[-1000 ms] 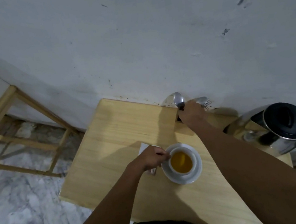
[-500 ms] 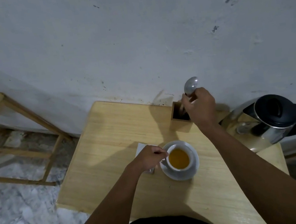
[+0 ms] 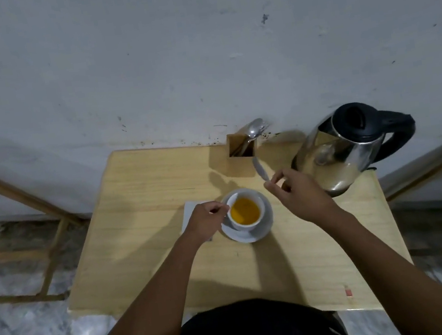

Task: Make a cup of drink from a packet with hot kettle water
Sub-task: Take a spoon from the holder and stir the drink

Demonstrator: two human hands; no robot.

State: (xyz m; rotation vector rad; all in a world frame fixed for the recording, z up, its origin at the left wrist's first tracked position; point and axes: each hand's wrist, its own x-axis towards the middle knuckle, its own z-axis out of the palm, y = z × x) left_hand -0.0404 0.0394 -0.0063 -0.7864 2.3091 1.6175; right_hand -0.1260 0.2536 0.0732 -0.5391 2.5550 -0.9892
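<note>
A white cup (image 3: 245,212) with orange-yellow drink stands on a white saucer (image 3: 263,228) in the middle of the wooden table (image 3: 144,236). My left hand (image 3: 207,220) is closed on the cup's left side, at its handle. My right hand (image 3: 296,192) hovers just right of the cup and pinches a spoon (image 3: 260,171) that sticks up and away, blurred. A steel kettle (image 3: 346,148) with a black lid stands at the back right. A white packet (image 3: 189,210) lies partly under my left hand.
A wooden cutlery holder (image 3: 241,158) with more spoons (image 3: 254,130) stands at the table's back edge against the white wall. A wooden frame (image 3: 18,197) stands on the marble floor to the left. A small red mark (image 3: 348,292) sits near the front right corner.
My right hand has drawn a spoon out of the holder and brought it down toward the cup. My left hand has stayed on the cup.
</note>
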